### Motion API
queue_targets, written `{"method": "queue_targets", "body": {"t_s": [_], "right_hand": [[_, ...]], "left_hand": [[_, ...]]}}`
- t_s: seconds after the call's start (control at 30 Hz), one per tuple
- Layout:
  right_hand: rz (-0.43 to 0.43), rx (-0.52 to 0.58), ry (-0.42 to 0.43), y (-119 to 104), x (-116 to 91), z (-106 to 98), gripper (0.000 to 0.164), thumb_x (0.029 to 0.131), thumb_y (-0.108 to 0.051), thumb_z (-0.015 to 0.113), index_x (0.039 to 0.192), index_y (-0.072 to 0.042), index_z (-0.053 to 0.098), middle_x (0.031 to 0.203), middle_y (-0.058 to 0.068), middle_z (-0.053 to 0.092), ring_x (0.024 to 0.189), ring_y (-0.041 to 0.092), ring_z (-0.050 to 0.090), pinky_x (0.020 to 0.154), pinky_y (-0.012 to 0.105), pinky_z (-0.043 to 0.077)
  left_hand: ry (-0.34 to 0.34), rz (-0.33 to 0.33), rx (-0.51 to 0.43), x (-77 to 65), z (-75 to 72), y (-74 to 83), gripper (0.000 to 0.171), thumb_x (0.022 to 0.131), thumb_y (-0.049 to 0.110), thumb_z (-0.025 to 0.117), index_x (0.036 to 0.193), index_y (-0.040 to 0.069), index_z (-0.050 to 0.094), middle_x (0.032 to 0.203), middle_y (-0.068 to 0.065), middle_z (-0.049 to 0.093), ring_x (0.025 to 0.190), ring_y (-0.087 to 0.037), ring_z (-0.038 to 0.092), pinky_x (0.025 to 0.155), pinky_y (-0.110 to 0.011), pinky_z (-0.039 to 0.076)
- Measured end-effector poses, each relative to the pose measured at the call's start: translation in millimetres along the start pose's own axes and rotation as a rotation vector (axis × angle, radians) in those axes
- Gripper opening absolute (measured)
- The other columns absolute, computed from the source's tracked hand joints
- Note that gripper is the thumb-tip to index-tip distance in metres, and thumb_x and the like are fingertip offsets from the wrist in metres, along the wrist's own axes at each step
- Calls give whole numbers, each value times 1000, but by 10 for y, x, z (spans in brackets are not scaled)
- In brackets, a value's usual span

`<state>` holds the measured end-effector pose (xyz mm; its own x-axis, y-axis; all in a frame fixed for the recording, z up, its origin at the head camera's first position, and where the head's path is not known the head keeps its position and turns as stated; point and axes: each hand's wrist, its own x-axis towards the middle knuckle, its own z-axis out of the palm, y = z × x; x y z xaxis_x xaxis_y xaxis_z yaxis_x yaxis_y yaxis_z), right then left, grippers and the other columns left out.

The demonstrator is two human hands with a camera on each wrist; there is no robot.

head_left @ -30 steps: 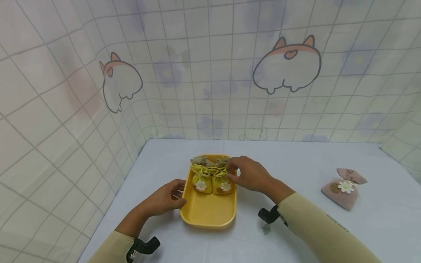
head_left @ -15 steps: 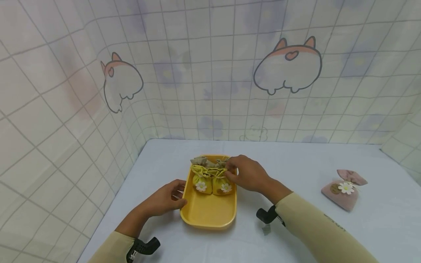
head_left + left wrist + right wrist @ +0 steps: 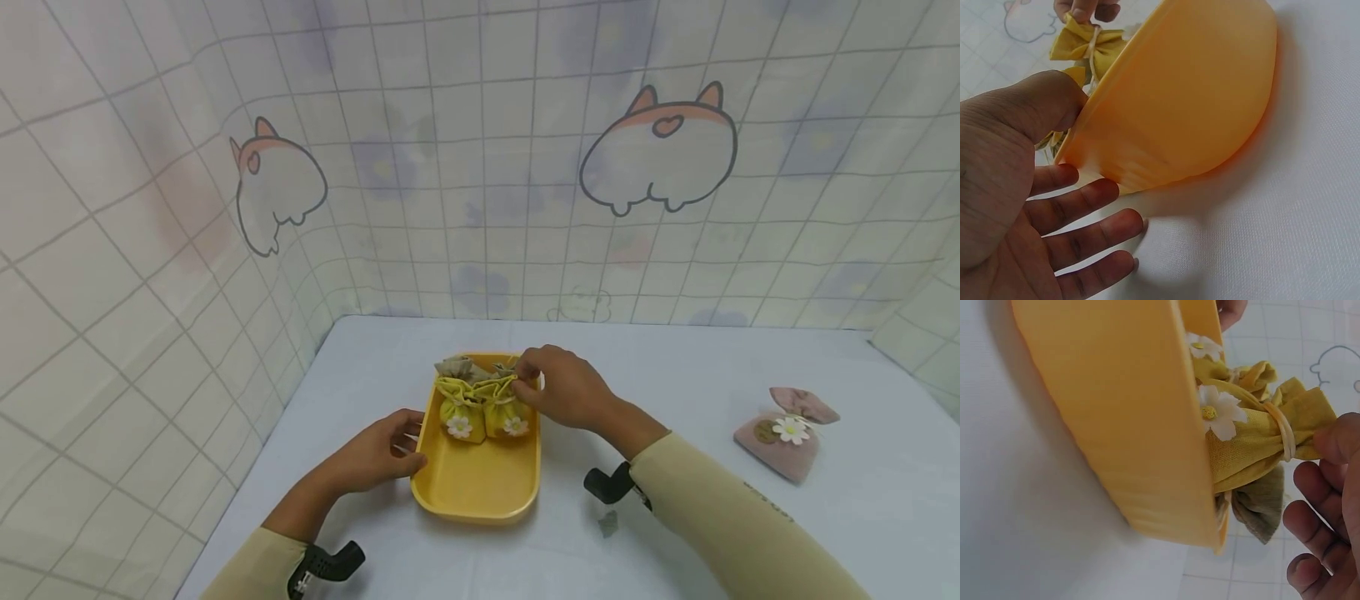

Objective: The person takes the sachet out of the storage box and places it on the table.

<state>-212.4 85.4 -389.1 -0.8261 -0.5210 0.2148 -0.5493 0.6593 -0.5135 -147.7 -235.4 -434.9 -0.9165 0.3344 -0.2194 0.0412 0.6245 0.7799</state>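
We've got the right grip (image 3: 562, 387) nearly closed, a bit right of center in the head view, thumb and fingertips pinching the gathered top of the right-hand yellow pouch (image 3: 508, 412). The relation that matters, we reckon: the pouch body is below and slightly left of those fingertips, long axis running from the pinched top down into the yellow tray (image 3: 476, 487). Can't tell if its base touches the tray floor. The right grip is clearly the nearer one; the left grip (image 3: 378, 450) is at the tray's left side, thumb over the rim, other fingers loose and mostly straight outside.

Counting outward: we see two yellow pouches, the other yellow pouch (image 3: 459, 410) just left of the pinched one. Behind them, toward the tray's top end, two grayish pouches (image 3: 456, 367) peek out, mostly hidden. One tray. One pink pouch (image 3: 783, 454) lies well apart on the counter (image 3: 667, 367), lower right of the frame. We spot three white flowers: one per yellow pouch, one on the pink.
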Motion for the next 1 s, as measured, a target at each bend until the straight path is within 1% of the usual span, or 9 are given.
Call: {"method": "queue_targets", "body": {"t_s": [0.17,0.37,0.57,0.77,1.0], "right_hand": [[-18,8,21,-49,19,-93,9,96,-27,71,93,-20,67,98,-3,65,93,23,64,77,37,56],[-11,6,65,-83,44,-183,10,96,-28,70,95,-19,67,98,-3,65,92,17,61,80,38,56],[-16,16,96,-100,52,-264,10,96,-27,70,95,-19,66,101,2,66,93,19,59,80,39,55],[-29,17,119,-110,40,-368,10,96,-27,71,96,-17,66,100,0,65,94,19,59,82,39,54],[-11,-18,128,-72,-21,-481,11,96,-26,71,97,-17,67,100,1,65,94,20,59,83,40,54]], "left_hand": [[6,-1,4,-10,2,2,60,91,21,79,142,7,52,131,-8,62,115,-25,62,96,-43,55],[7,3,6,-6,9,0,59,91,21,79,142,7,52,131,-8,61,115,-25,62,97,-44,54],[5,7,18,7,-1,13,59,91,21,78,142,6,52,131,-9,61,115,-25,62,97,-44,55],[6,2,28,13,3,7,59,91,21,79,142,6,52,130,-9,62,114,-25,62,96,-44,55],[6,11,23,14,12,6,59,91,21,79,141,5,52,131,-9,61,114,-25,63,97,-44,55]]}}
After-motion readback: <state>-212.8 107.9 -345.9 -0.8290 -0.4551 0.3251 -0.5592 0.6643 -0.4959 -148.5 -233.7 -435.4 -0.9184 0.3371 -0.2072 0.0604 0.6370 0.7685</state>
